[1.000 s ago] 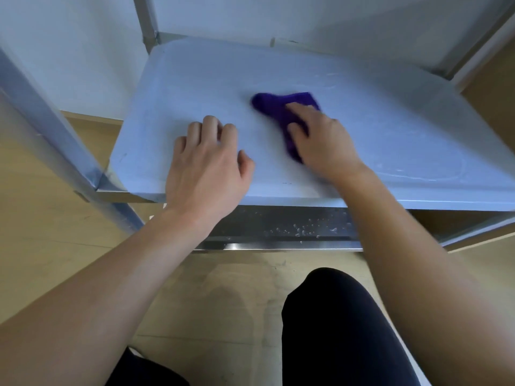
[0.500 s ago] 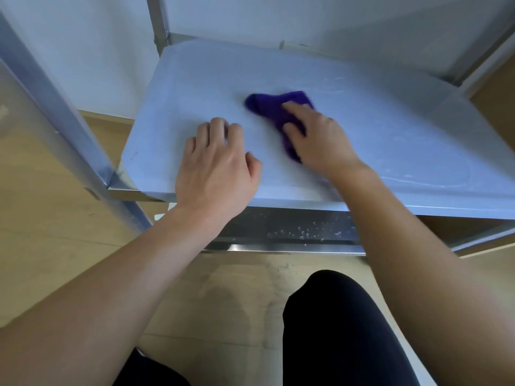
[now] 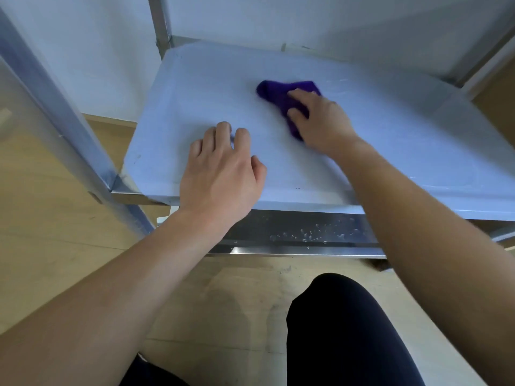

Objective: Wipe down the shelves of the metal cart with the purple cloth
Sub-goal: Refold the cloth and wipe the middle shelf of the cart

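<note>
Head view: purple cloth (image 3: pixel 274 91) lies bunched near the middle of the cart's upper shelf (image 3: pixel 404 140), under the right hand (image 3: pixel 323 121), whose curled fingers (image 3: pixel 302 94) clutch and press it. Its long axis runs from the palm away and leftward. The left hand (image 3: pixel 220 176) rests flat just beside, fingers relaxed, holding nothing. The hand hides part of the cloth; the lower shelf (image 3: pixel 292 227) is mostly covered, showing droplets (image 3: pixel 315 234).
</note>
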A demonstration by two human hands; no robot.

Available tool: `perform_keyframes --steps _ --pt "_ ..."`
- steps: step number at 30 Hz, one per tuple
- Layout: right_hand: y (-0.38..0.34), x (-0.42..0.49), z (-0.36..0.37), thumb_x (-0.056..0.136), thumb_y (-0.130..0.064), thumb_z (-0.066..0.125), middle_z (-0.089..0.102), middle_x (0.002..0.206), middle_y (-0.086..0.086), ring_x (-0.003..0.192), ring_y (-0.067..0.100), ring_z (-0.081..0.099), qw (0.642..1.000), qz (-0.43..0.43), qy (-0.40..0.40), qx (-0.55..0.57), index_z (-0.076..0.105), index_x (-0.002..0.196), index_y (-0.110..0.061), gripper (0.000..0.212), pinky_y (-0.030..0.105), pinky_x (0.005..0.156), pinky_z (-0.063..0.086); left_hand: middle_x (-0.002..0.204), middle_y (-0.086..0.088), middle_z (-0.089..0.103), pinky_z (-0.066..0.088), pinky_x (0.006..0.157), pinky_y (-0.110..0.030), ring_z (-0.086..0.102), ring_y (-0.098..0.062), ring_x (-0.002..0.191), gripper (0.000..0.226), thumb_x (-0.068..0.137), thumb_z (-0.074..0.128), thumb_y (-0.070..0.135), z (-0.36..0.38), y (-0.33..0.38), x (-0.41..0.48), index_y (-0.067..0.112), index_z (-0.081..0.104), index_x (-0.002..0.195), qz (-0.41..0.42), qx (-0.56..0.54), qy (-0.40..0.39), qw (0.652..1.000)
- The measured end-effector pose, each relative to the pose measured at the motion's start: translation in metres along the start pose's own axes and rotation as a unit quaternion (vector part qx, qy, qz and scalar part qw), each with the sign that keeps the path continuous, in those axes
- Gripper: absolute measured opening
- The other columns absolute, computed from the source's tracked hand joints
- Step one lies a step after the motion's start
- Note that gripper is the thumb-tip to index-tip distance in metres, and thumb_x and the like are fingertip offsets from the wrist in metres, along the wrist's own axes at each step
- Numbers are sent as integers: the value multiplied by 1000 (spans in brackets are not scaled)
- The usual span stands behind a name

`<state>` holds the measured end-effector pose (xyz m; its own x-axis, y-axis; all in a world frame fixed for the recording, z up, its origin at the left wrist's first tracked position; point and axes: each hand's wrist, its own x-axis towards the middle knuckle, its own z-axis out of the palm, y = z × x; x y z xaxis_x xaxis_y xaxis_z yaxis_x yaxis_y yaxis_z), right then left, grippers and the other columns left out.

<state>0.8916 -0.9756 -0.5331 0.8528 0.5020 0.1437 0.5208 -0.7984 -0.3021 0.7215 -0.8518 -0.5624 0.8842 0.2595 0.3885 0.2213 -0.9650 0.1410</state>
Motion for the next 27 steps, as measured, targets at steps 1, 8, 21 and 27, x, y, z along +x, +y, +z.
perform_keyframes --steps 1,8,21,27 --pt "5 12 -2 99 -33 43 45 147 2 130 29 46 1000 26 -2 -4 40 145 -25 47 34 102 37 111 -16 55 39 83 -43 53 -35 97 44 86 32 31 0 -1 0 3 55 110 1 -1 0 1000" --pt "-27 -4 11 98 -28 46 45 147 -4 131 23 46 996 -86 -11 33 43 143 -25 45 28 102 34 107 -17 53 36 80 -43 51 -35 93 35 86 37 27 1 -1 3 3 53 106 -7 8 5 1000" --pt "-2 61 5 95 -19 42 60 126 15 115 34 56 998 65 16 -10 55 129 -19 36 31 84 42 100 -15 52 37 77 -43 50 -34 87 35 86 34 26 1 1 5 3 54 104 -2 25 8 1000" --pt "-83 48 38 100 -26 39 53 139 0 122 23 52 994 -100 -32 33 44 141 -25 41 31 96 41 95 -14 51 36 75 -42 50 -34 86 29 85 38 25 1 0 3 5 53 99 1 27 18 999"
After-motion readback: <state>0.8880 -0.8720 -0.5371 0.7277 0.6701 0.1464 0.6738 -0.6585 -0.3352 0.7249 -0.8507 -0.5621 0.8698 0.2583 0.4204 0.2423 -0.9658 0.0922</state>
